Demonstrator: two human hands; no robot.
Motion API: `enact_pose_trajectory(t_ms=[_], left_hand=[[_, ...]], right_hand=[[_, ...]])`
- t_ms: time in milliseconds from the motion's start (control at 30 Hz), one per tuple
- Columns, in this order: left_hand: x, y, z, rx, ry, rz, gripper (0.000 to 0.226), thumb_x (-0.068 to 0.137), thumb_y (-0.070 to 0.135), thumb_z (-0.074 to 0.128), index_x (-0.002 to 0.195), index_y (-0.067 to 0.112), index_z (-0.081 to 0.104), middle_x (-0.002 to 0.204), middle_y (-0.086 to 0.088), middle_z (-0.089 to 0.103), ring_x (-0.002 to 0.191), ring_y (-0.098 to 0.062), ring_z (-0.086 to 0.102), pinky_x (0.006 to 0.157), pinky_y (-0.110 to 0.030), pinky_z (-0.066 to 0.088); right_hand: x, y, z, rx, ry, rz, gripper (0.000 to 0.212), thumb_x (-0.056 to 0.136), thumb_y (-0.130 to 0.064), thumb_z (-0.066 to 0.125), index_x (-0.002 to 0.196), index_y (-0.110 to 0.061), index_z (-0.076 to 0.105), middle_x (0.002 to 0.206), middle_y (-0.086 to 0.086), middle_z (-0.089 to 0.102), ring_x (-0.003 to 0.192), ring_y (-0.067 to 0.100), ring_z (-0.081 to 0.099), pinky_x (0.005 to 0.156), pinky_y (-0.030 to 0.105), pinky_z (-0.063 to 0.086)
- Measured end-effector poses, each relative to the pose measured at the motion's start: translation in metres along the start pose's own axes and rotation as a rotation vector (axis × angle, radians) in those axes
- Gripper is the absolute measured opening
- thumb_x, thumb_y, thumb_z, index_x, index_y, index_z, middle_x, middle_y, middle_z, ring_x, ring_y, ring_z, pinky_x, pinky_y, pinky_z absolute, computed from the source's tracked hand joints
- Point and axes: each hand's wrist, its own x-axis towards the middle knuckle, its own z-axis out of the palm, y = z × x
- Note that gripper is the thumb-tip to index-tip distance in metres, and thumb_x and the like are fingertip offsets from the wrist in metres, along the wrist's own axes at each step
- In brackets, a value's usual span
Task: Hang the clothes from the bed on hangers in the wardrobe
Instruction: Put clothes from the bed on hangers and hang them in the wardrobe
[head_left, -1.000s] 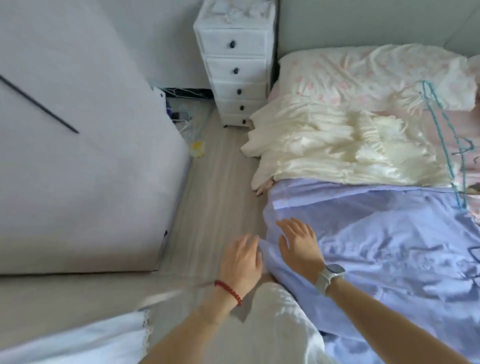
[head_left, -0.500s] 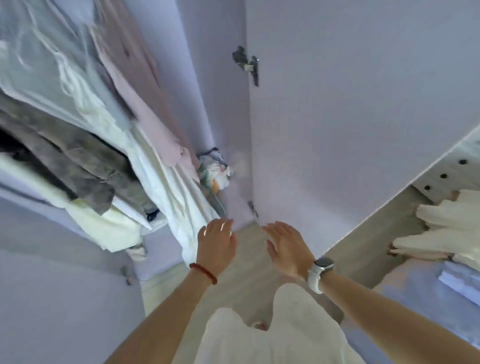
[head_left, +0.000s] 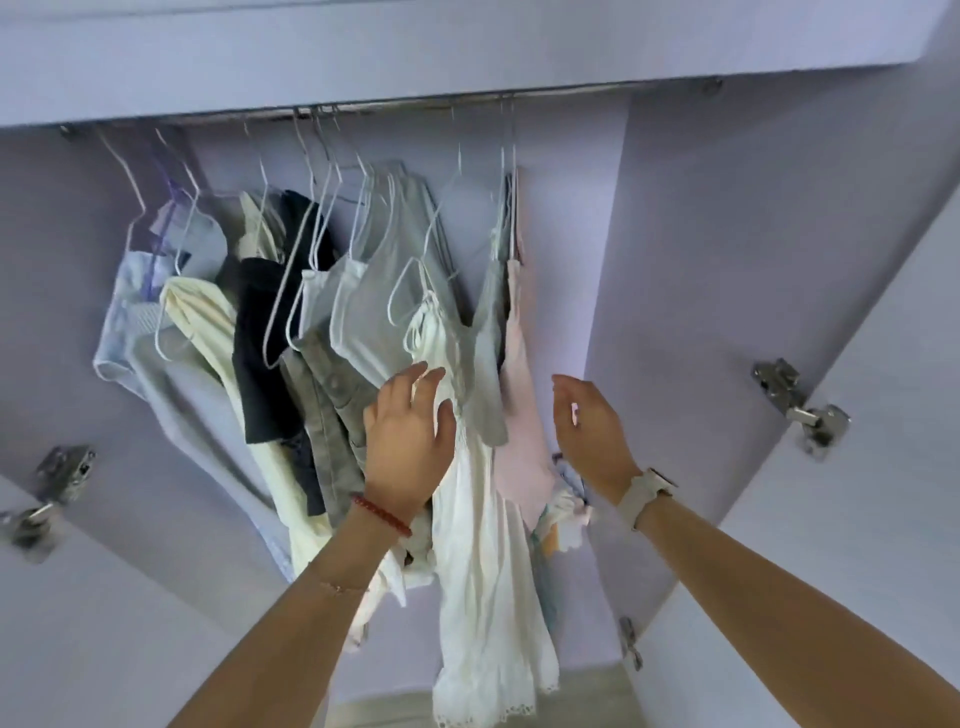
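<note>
We look up into the big wardrobe (head_left: 727, 218). Its doors stand wide, and a long rail (head_left: 395, 106) runs across the top. Many clothes hang from the rail on thin white hangers (head_left: 332, 197). A long white dress (head_left: 483, 545) hangs in the middle, and a pink top (head_left: 522, 415) hangs just beside it.

Our left hand (head_left: 408, 441) has its fingers spread and touches the hanging clothes near the white dress. Our right hand (head_left: 592, 426) is up in the air beside the pink top, fingers loose, holding nothing.

We think this is the step of getting a hanger. No clothes from the bed are in our hands, and the bed is out of sight now. Next we need to find a bare hanger, lift its hook off the rail, and carry it to the bed.

A second ago we were bent over the bed with both hands flat on a purple cloth. Half a second ago we were turning, hands low by the wardrobe door. Now both hands are raised up among the hanging clothes.
</note>
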Motion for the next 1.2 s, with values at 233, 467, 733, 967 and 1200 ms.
enact_pose_trajectory(t_ms=[233, 467, 733, 967, 1200], left_hand=[[0.097, -0.007, 0.003, 0.141, 0.182, 0.258, 0.037, 0.083, 0.028, 0.049, 0.115, 0.013, 0.059, 0.124, -0.008, 0.057, 0.125, -0.027, 0.042, 0.097, -0.045, 0.028], [0.119, -0.021, 0.034, 0.282, 0.018, 0.527, 0.047, 0.081, 0.045, 0.05, 0.122, 0.025, 0.059, 0.128, -0.009, 0.057, 0.127, -0.036, 0.041, 0.104, -0.063, 0.019], [0.121, -0.028, 0.036, 0.18, 0.008, 0.518, 0.043, 0.085, 0.045, 0.05, 0.123, 0.026, 0.059, 0.133, -0.012, 0.053, 0.131, -0.035, 0.037, 0.108, -0.062, 0.012], [0.126, -0.036, 0.033, 0.147, -0.051, 0.474, 0.038, 0.084, 0.036, 0.048, 0.117, 0.022, 0.062, 0.13, -0.013, 0.054, 0.131, -0.036, 0.037, 0.108, -0.064, 0.011], [0.117, -0.019, 0.035, -0.024, -0.089, 0.53, 0.042, 0.082, 0.026, 0.038, 0.109, 0.01, 0.065, 0.124, -0.01, 0.059, 0.127, -0.03, 0.045, 0.107, -0.059, 0.019]], right_hand=[[0.126, -0.066, 0.017, 0.128, 0.076, 0.035, 0.03, 0.092, -0.03, 0.052, 0.109, -0.006, 0.055, 0.085, 0.005, 0.054, 0.075, 0.019, 0.051, 0.062, 0.016, 0.038], [0.14, -0.068, 0.015, -0.136, 0.134, 0.013, 0.034, 0.095, -0.01, 0.04, 0.128, -0.006, 0.046, 0.115, 0.019, 0.051, 0.103, 0.031, 0.052, 0.091, 0.028, 0.034], [0.164, -0.078, 0.005, -0.422, 0.15, 0.184, 0.028, 0.097, -0.023, 0.036, 0.117, -0.007, 0.046, 0.101, 0.019, 0.063, 0.094, 0.039, 0.057, 0.074, 0.038, 0.043], [0.166, -0.097, -0.016, -0.268, 0.451, 0.223, 0.026, 0.094, -0.015, 0.037, 0.109, -0.007, 0.056, 0.105, 0.014, 0.064, 0.098, 0.037, 0.056, 0.076, 0.034, 0.041], [0.07, -0.042, -0.03, -0.224, 0.39, 0.262, 0.013, 0.092, -0.016, 0.05, 0.09, -0.015, 0.063, 0.065, 0.0, 0.058, 0.075, 0.027, 0.056, 0.062, 0.025, 0.032]])
